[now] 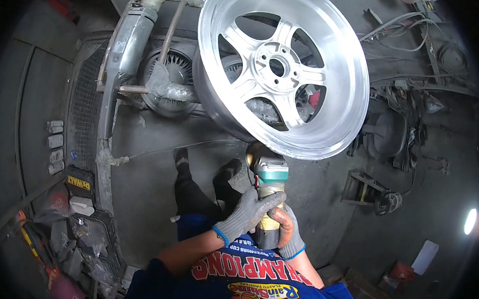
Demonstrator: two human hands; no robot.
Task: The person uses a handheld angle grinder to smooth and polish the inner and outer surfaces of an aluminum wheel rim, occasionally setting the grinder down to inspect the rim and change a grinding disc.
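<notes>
Grinder (272, 176), left fingers (269, 202) and right fingers (283, 227) wrapped round its taped body (268, 222) — head (266, 160) beyond them, near wheel (288, 77)

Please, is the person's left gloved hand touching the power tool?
Touching. The head view shows the left hand lying across the taped body of the power tool, with no gap between them.

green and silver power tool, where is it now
The power tool is in the head view, slightly right of centre, gripped by the grey-gloved left hand and right hand, just below the silver five-spoke metal wheel.
</notes>
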